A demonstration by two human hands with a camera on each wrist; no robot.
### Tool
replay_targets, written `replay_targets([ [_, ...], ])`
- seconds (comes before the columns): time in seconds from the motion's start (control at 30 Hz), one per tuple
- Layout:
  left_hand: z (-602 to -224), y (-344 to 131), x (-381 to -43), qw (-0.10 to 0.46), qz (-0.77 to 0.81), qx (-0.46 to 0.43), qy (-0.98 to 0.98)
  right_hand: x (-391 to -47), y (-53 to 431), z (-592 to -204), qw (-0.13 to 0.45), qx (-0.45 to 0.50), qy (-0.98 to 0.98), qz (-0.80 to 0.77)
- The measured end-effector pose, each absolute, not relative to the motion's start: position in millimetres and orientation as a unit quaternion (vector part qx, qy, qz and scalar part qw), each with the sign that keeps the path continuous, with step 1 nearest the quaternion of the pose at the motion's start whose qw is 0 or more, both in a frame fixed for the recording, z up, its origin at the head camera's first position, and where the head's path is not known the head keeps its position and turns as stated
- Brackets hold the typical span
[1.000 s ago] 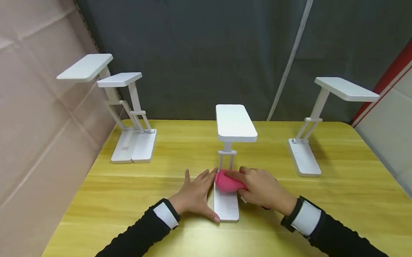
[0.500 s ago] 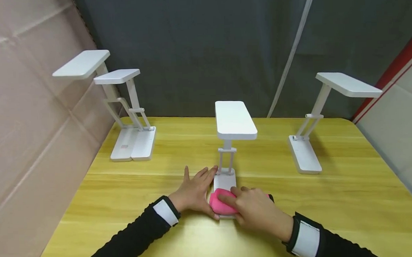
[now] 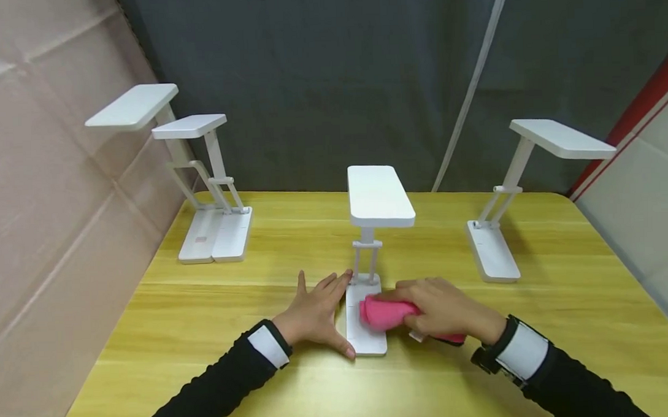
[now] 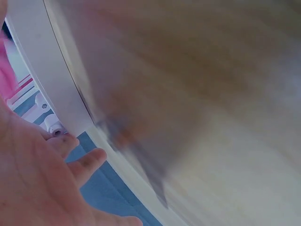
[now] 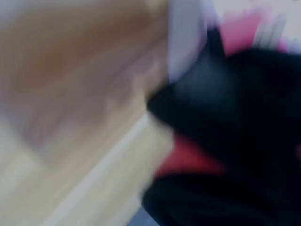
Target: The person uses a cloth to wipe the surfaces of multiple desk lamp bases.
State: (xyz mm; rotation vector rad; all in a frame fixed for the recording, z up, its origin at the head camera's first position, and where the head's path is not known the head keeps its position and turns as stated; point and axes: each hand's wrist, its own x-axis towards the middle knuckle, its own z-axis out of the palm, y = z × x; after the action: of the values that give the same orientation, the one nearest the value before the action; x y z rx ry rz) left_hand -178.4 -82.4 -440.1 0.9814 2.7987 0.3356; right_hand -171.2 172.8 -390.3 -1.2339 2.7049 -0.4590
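Observation:
A white folding desk lamp (image 3: 380,196) stands upright at the table's middle, its flat base towards me. Along the base's left edge lies my left hand (image 3: 316,319), fingers spread, with fingertips and thumb touching the side; the left wrist view shows that hand (image 4: 37,174) beside the base (image 4: 51,70). My right hand (image 3: 450,312) grips a bunched pink cloth (image 3: 384,314), which lies over the right part of the base. Part of the cloth, with a dark edge, hangs out below the palm. In the right wrist view, black and red fabric (image 5: 190,157) is badly blurred.
Two more white lamps, a taller one (image 3: 134,108) and a shorter one (image 3: 190,126), stand side by side at the back left. Another lamp (image 3: 563,139) stands at the right. The wooden table (image 3: 291,247) ends at a dark curtain (image 3: 308,93).
The right hand has drawn the cloth from the base's back towards its front, then moved it right and slightly back. The left hand has stayed at the base's edge.

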Motion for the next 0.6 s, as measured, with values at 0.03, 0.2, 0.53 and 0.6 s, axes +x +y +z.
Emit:
replay_targets([
  [0.03, -439.9, -82.4, -178.6, 0.079, 0.112, 0.327, 0.935, -175.6, 171.9, -391.9, 0.019, -0.4, 0.908, -0.123],
  [0.2, -440.1, -81.5, -178.2, 0.084, 0.118, 0.328, 0.933, -180.6, 166.2, -409.3, -0.117, -0.375, 0.92, -0.016],
  [0.53, -441.7, -82.1, -181.9, 0.091, 0.128, 0.32, 0.934, -153.9, 176.8, -423.6, -0.032, -0.365, 0.924, -0.112],
  [0.6, -442.8, -82.3, -182.2, 0.092, 0.129, 0.319, 0.935, -146.6, 178.0, -423.1, -0.021, -0.381, 0.917, -0.116],
])
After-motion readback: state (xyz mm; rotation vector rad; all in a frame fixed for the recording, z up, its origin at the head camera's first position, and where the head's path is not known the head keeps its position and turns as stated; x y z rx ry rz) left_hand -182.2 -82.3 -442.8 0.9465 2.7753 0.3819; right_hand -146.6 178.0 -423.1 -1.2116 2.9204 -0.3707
